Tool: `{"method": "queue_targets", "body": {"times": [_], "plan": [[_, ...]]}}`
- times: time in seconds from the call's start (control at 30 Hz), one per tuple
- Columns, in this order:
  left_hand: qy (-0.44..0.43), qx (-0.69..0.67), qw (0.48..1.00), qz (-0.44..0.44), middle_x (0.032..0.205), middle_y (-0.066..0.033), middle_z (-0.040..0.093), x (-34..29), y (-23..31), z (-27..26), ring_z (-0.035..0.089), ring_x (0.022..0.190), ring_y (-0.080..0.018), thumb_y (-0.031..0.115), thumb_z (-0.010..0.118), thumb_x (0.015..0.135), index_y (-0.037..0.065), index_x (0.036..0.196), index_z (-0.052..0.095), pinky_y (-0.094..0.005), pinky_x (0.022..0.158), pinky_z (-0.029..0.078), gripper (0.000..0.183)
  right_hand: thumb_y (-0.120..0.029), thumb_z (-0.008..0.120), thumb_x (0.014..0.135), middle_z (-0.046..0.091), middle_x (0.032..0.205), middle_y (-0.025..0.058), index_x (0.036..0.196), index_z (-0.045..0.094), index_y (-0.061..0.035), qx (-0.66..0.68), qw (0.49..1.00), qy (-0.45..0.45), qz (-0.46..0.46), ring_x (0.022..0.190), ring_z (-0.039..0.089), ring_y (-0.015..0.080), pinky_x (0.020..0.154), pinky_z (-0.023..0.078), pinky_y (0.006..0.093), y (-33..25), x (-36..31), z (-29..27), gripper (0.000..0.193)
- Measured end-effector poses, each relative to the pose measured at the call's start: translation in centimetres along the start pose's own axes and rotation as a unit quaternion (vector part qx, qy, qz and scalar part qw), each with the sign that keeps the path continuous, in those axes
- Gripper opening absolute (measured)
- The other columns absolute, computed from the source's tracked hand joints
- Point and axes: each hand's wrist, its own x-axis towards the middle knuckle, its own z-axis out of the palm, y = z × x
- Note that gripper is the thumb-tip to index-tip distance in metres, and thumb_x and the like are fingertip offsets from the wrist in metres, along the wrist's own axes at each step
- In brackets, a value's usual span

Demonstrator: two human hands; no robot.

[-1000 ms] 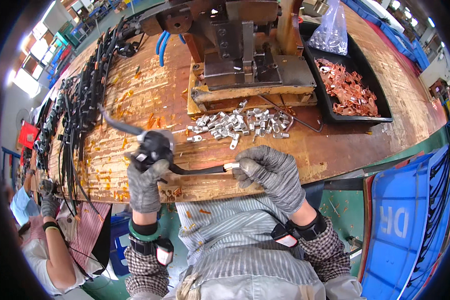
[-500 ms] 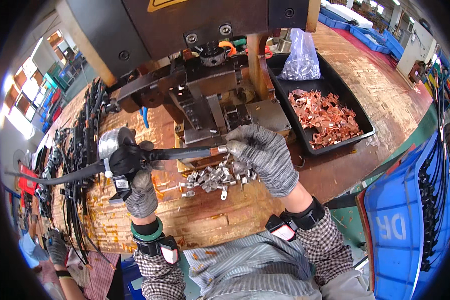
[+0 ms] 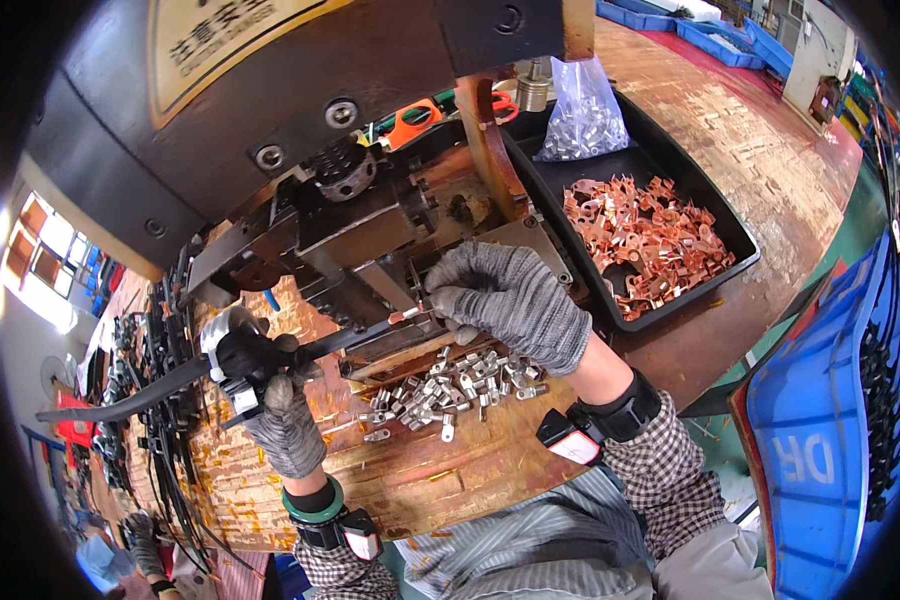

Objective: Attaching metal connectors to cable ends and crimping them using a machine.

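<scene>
My left hand [image 3: 286,425], in a grey knit glove, is closed around a thick black cable [image 3: 348,338] near a taped bundle with a white tie. The cable's bared copper end points right, toward the tooling of a dark metal press [image 3: 365,235]. At that end, the gloved fingers of my right hand [image 3: 518,302] pinch a small silver cable lug [image 3: 412,313], partly hidden by the fingertips. The lug sits just in front of the press tooling; whether it touches the die I cannot tell. Below both hands lies a loose pile of silver lugs [image 3: 455,390] on the wooden table [image 3: 420,465].
A black tray [image 3: 685,312] on the right holds copper terminals [image 3: 645,245] and a clear bag of silver parts [image 3: 585,115]. Black cables [image 3: 175,380] lie left. Orange-handled scissors [image 3: 410,125] rest behind the press. A blue crate [image 3: 805,400] stands right; another person's gloved hand [image 3: 142,540] shows lower left.
The cable end and the lug have moved forward, closer to the press tooling, with both hands still holding. The view has shifted and tilted, bringing the press nearer.
</scene>
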Motion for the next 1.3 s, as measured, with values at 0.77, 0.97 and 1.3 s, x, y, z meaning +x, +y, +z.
{"method": "queue_targets", "body": {"times": [0.77, 0.97, 1.3], "plan": [[0.041, 0.058, 0.997, -0.013, 0.111, -0.0124, 0.051, -1.3, -0.4, -0.9, 0.054, 0.099, -0.0246, 0.019, 0.063, 0.079, 0.003, 0.123, 0.039, -0.0333, 0.076, 0.050, 0.053, -0.012, 0.061, 0.069, 0.060, 0.068, 0.0114, 0.077, 0.059, -0.0014, -0.075, 0.991, 0.079, -0.083, 0.060, 0.057, 0.0195, 0.061, 0.046, 0.0295, 1.0, 1.1, 0.4, 0.013], [0.065, 0.053, 0.996, -0.021, 0.112, -0.0123, 0.051, -1.5, -0.8, -1.3, 0.054, 0.098, -0.0242, 0.020, 0.063, 0.078, 0.003, 0.124, 0.039, -0.0335, 0.078, 0.049, 0.054, -0.010, 0.061, 0.074, 0.059, 0.069, 0.0065, 0.081, 0.058, -0.0012, -0.090, 0.990, 0.064, -0.082, 0.062, 0.055, 0.0132, 0.059, 0.046, 0.0262, 1.0, 1.2, 0.2, 0.012], [0.056, 0.034, 0.997, -0.031, 0.109, -0.0105, 0.054, -1.4, -0.8, -1.4, 0.054, 0.097, -0.0220, 0.021, 0.063, 0.079, 0.004, 0.122, 0.042, -0.0342, 0.080, 0.048, 0.051, -0.019, 0.062, 0.075, 0.060, 0.069, 0.0130, 0.080, 0.060, -0.0027, -0.198, 0.961, 0.138, -0.137, 0.063, 0.058, 0.0246, 0.061, 0.046, 0.0326, 0.3, 0.8, -0.7, 0.017]]}}
